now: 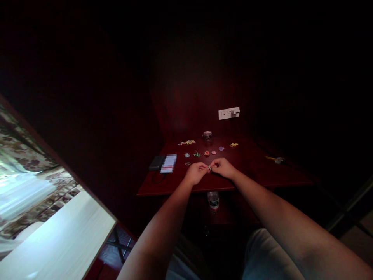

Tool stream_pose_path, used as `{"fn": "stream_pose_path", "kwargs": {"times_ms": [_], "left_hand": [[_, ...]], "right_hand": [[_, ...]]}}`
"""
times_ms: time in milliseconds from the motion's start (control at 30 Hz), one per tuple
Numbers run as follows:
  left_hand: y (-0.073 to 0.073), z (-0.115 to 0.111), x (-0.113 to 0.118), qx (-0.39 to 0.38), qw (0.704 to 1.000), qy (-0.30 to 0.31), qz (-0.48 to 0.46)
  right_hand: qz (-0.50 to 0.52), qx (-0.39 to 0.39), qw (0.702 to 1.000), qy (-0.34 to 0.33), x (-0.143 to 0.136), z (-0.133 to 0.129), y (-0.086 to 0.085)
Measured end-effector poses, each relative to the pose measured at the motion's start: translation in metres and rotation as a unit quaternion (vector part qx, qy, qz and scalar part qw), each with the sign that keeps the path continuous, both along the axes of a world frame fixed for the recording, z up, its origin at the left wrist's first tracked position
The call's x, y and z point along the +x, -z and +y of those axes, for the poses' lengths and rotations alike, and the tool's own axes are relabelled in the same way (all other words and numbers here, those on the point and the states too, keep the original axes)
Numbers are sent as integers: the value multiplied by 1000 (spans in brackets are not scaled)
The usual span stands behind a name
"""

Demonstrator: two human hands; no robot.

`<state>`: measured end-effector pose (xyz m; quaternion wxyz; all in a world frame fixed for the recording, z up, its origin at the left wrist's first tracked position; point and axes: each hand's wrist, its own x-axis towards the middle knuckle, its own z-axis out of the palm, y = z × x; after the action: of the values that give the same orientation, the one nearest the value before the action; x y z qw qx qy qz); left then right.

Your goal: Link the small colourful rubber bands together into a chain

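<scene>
My left hand [197, 172] and my right hand [223, 168] meet above the front of the dark red desk [175, 186]. Their fingertips pinch a small pale green hair tie [209, 167] from both sides; its exact shape is partly covered by the fingers. Just beyond the hands lie small groups of similar ties: light blue ones [187, 154], green ones [197, 154], orange-red ones [206, 153], pink ones [213, 153] and purple ones [221, 148]. A single pale ring [188, 163] rests left of my left hand.
Mixed coloured ties [187, 142] and a clear jar [208, 136] are at the back, yellow ties [234, 144] to their right. A phone [168, 163] lies beside a black case [156, 163]. A yellow-and-grey item [275, 159] sits far right. Below stands a bottle [213, 201]; a socket [229, 113] is on the wall.
</scene>
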<state>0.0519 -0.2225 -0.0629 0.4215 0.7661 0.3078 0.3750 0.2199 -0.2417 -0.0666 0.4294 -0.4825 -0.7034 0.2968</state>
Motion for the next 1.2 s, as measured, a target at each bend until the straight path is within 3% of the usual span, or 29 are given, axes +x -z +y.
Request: {"fn": "stream_pose_path", "kwargs": {"times_ms": [700,1200], "left_hand": [[11,9,0,10,1000,-28,7],[11,8,-1,10,1000,-19,10]], "right_hand": [[44,23,999,-14,-2,-1,-1],[76,-12,996,-45,-1,0,2]]}}
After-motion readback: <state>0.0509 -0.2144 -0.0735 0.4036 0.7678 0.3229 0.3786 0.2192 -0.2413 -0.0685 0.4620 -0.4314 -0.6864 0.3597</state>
